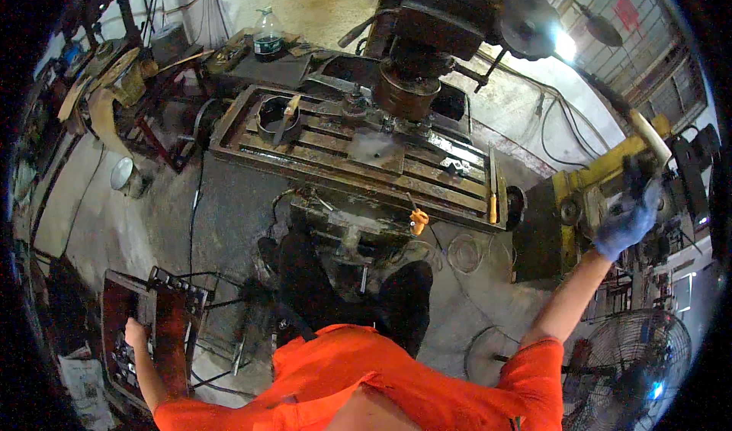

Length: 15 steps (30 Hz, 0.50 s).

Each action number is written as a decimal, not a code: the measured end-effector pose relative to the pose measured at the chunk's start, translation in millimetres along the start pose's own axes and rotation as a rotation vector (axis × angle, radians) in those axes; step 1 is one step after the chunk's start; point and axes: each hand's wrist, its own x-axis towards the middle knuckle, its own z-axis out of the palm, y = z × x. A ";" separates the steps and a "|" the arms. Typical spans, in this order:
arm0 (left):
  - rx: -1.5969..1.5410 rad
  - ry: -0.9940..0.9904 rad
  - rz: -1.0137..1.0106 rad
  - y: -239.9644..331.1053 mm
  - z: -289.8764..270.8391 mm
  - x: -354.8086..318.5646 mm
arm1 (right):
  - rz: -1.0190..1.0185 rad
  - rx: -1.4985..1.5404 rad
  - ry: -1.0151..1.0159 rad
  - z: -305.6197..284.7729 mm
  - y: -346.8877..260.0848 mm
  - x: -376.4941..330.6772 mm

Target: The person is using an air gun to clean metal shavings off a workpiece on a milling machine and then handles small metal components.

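My left hand [136,332] is bare and low at the left. Its fingers are curled closed at the dark red open box [171,332], over small things inside; what they hold, if anything, is hidden. Far to the right, my right hand [630,221] wears a blue-grey glove with dark fingers. It is raised in front of a yellow machine [566,194], near a pale rod-shaped handle [650,137]. The gloved fingers are too dark and blurred to show whether they grip anything.
Ahead stands a drilling or milling machine with a slotted metal table [320,160]. On it are a dark pot [268,130] with a brush [290,110] and a yellow-handled file [493,202]. A fan [633,362] stands at lower right, a metal can [126,176] at left.
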 end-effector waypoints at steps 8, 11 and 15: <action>-0.635 -0.286 0.139 21.2 -76.2 -37.8 | 0.980 -0.057 -0.653 18.7 91.2 -251.4; -0.787 -0.392 0.177 56.6 -75.7 -28.9 | 1.229 -0.351 -0.938 44.2 140.0 -333.3; -0.960 -0.477 0.187 110.3 -75.6 -6.0 | 1.275 0.218 -0.683 82.3 148.1 -380.8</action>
